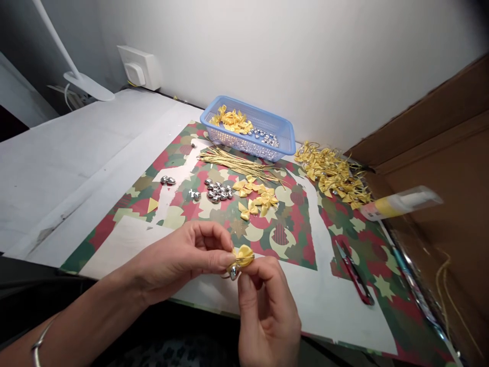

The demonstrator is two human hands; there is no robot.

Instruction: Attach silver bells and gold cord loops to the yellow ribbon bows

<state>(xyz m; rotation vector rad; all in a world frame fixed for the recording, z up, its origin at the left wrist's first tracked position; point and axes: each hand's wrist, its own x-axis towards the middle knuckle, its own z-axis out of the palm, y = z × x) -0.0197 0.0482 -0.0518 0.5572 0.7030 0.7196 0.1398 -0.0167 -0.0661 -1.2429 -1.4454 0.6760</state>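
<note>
My left hand [198, 253] pinches a yellow ribbon bow [244, 253] between thumb and forefinger, above the near edge of the table. Just below the bow's middle hangs a shiny silver bell [234, 272]. Close by on the right, my right hand [269, 306] has its thumb and forefinger pressed together, the forefinger against the bow's right side. What lies between those fingertips is hidden. Beyond the hands lie loose yellow bows [257, 199], a cluster of silver bells [217, 191] and a bundle of thin golden ties [239, 164].
A blue basket [286, 136] against the wall holds bows and bells. Finished-looking bows with ties are heaped [330, 171] at the right. Red-handled snips [355, 278] lie near a clear-capped bottle [399, 203]. Cardboard [439, 153] borders the right side. A white lamp base [88, 85] stands back left.
</note>
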